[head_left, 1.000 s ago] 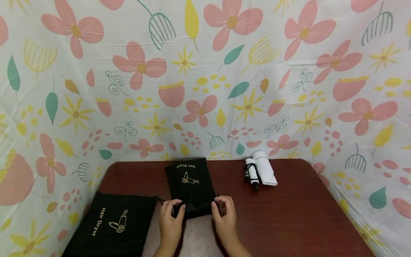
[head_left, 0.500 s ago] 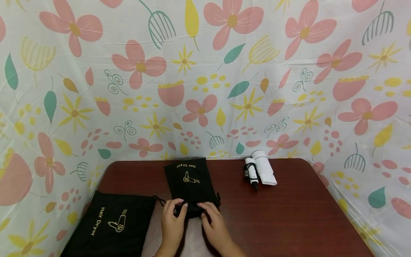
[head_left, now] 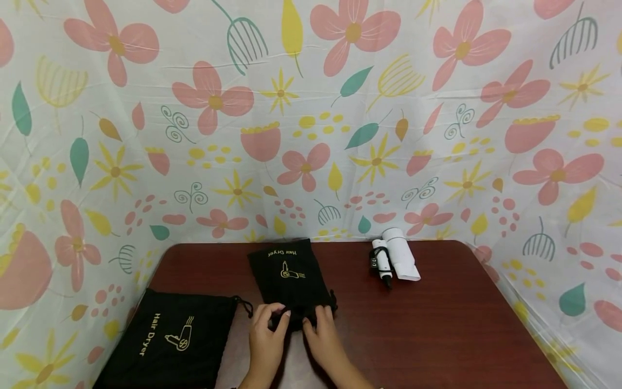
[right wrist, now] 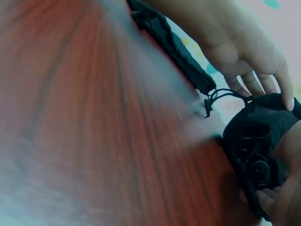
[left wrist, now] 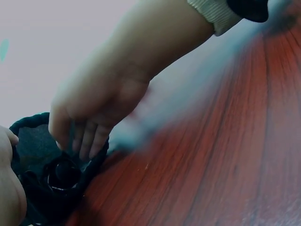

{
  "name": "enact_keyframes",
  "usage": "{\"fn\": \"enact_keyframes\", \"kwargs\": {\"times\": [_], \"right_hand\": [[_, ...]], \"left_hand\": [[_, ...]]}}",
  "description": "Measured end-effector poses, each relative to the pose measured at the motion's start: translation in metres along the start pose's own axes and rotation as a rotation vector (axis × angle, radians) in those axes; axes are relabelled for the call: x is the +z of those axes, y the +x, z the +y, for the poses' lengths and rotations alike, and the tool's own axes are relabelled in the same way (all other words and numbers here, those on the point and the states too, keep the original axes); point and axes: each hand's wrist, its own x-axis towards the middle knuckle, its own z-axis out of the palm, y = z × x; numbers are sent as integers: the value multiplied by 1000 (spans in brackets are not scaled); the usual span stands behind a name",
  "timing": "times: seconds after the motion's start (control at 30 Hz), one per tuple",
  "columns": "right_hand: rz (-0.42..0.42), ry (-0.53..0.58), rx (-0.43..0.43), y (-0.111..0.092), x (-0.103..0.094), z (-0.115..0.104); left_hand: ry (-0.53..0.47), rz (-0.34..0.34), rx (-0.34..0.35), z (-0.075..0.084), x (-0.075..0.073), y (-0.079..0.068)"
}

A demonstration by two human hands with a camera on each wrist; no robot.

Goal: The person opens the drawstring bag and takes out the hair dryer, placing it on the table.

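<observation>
A black drawstring pouch [head_left: 291, 281] with gold "Hair Dryer" lettering lies flat on the table, its mouth towards me. My left hand [head_left: 266, 337] pinches the left part of the rim between thumb and fingers. On the right part, the thumb and curled fingers of my right hand [head_left: 324, 336] grip the fabric. Both wrist views show the mouth held apart, with a dark round object [left wrist: 66, 173] inside. In the left wrist view, the right hand's fingertips reach over the rim into the opening. A cord loop [head_left: 333, 300] sticks out at the right corner.
Another black Hair Dryer pouch [head_left: 194, 308] lies at the left, its drawstring [head_left: 244, 306] close to my left hand. At the back right rests a folded white hair dryer [head_left: 400, 254] with black cord around its handle. Pale cloth [head_left: 297, 359] spreads under my wrists on the brown table [head_left: 437, 324].
My right hand has moved left from the pouch's right corner along its mouth, uncovering the cord there. The left hand has shifted slightly right, so the hands are closer together.
</observation>
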Motion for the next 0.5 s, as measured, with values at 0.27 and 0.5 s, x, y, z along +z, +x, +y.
{"fn": "enact_keyframes", "kwargs": {"times": [0.27, 0.5], "right_hand": [[23, -5, 6, 9, 1, 4], [37, -74, -10, 20, 1, 5]], "left_hand": [[6, -43, -18, 3, 1, -3], [14, -35, -3, 4, 5, -8]]}}
